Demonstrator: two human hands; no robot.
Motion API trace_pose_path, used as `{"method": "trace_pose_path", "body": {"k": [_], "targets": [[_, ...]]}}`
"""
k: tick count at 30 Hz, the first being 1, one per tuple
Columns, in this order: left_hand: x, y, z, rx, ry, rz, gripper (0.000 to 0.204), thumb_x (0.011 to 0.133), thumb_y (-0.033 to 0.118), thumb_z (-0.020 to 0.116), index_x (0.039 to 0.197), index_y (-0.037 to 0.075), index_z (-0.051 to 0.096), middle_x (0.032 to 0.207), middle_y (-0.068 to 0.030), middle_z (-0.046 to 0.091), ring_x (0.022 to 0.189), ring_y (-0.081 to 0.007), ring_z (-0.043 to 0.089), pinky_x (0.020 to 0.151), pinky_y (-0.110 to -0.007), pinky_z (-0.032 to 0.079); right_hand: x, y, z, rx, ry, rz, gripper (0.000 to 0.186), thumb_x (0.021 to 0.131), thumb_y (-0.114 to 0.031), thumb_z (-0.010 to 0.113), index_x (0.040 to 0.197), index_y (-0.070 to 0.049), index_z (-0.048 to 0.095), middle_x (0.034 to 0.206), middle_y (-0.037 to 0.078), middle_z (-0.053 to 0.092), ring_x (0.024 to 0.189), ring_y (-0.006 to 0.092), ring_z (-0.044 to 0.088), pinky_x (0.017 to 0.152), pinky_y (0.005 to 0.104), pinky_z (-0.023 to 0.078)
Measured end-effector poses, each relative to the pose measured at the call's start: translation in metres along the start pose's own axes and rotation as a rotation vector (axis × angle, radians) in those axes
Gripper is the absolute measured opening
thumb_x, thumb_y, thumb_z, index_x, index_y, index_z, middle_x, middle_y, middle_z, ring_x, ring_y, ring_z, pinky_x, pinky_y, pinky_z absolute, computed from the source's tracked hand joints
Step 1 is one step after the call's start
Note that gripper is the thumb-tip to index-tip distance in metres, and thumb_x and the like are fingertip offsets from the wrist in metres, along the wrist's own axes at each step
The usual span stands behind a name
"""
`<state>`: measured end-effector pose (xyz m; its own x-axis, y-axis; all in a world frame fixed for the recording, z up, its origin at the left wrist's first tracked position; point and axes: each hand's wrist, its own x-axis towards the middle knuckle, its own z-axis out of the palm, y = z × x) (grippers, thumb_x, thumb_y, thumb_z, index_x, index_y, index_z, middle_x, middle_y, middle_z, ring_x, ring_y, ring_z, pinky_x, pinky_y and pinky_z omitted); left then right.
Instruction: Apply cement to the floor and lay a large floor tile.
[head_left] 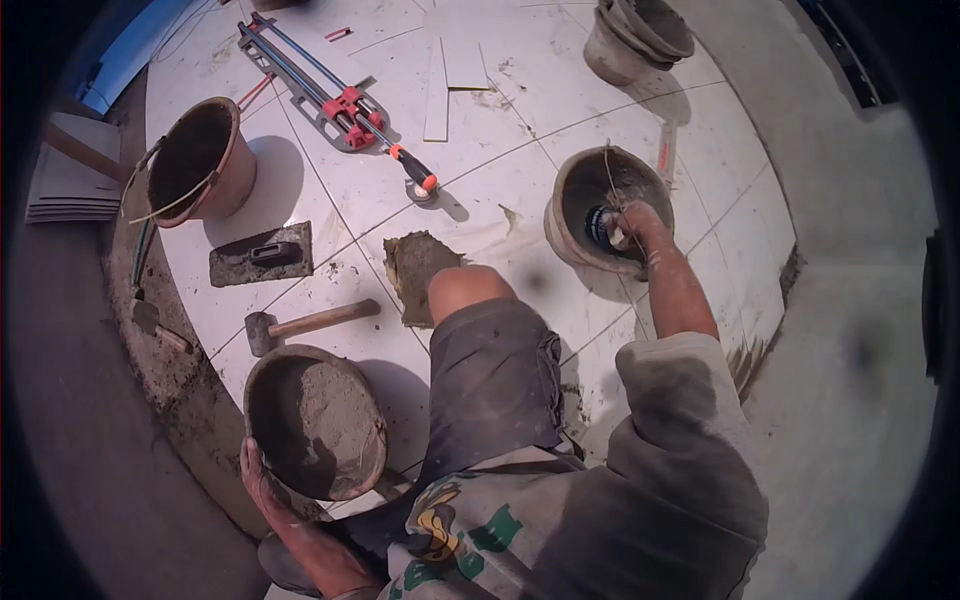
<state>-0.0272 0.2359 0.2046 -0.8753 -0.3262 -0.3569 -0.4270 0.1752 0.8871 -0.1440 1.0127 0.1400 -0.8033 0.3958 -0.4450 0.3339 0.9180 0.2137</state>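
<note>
My right hand is inside the grey bucket at the right, fingers closed on something small and pale that I cannot make out. Beside those fingers, a dark blue-and-white round object lies in the bucket. My left hand grips the left rim of a round mortar pan, which has wet grey material inside. My bent knee is over a mortar-smeared piece of board. A mallet lies just beyond the pan, and a flat trowel rests farther up on the white tiles.
A red-and-silver tile cutter lies at the top middle, near white tile strips. An empty bucket stands at the left, beside stacked tiles. Nested buckets stand top right. A hammer-like tool lies on the left edge.
</note>
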Motion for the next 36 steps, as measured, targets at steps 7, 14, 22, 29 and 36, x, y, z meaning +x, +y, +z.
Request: {"method": "trace_pose_path", "body": {"k": [7,14,22,29,36], "targets": [[-0.055,0.030,-0.024,-0.155,0.096,-0.430,0.071,0.088,0.033,0.062,0.143,0.001,0.033,0.142,-0.0144,0.041,0.127,-0.0242,0.043,0.098,-0.035,0.039,0.030,-0.027,0.039,0.207,-0.319,0.100,0.033,0.082,-0.026,0.060,0.098,0.001,0.069,0.095,0.019,0.068,0.086,0.0296,0.068,0.079,0.0388,0.052],[-0.053,-0.013,-0.049,0.189,0.229,-0.363,0.071,0.085,0.030,0.067,0.140,-0.003,0.037,0.140,-0.0210,0.043,0.127,-0.0276,0.044,0.105,-0.037,0.033,0.036,-0.025,-0.012,-0.202,-0.367,-0.127,0.032,0.079,-0.021,0.058,0.103,-0.005,0.070,0.106,0.019,0.066,0.105,0.0316,0.063,0.089,0.0398,0.050],[-0.063,-0.046,-0.016,0.579,0.283,-0.300,0.069,0.091,0.057,0.044,0.124,-0.002,0.055,0.118,-0.0271,0.058,0.112,-0.0418,0.054,0.094,-0.044,0.040,0.049,-0.057,-0.031,-0.295,-0.383,-0.287,0.030,0.072,-0.024,0.064,0.096,-0.008,0.072,0.105,0.014,0.067,0.098,0.0287,0.066,0.085,0.0377,0.053],[-0.063,-0.038,0.009,0.745,0.410,-0.624,0.074,0.092,0.063,0.030,0.119,0.000,0.058,0.110,-0.0264,0.061,0.106,-0.0462,0.054,0.090,-0.050,0.041,0.051,-0.080,-0.007,-0.424,-0.360,-0.384,0.027,0.074,-0.022,0.063,0.096,-0.011,0.073,0.102,0.013,0.069,0.098,0.0265,0.066,0.085,0.0372,0.053],[-0.070,-0.106,-0.008,0.932,0.330,-0.329,0.044,0.097,0.028,0.040,0.134,0.006,0.041,0.123,-0.0233,0.054,0.109,-0.0406,0.054,0.090,-0.046,0.044,0.043,-0.033,0.009,-0.224,-0.315,-0.213,0.033,0.073,-0.027,0.064,0.098,-0.007,0.071,0.103,0.016,0.067,0.100,0.0310,0.064,0.087,0.0387,0.052]]}}
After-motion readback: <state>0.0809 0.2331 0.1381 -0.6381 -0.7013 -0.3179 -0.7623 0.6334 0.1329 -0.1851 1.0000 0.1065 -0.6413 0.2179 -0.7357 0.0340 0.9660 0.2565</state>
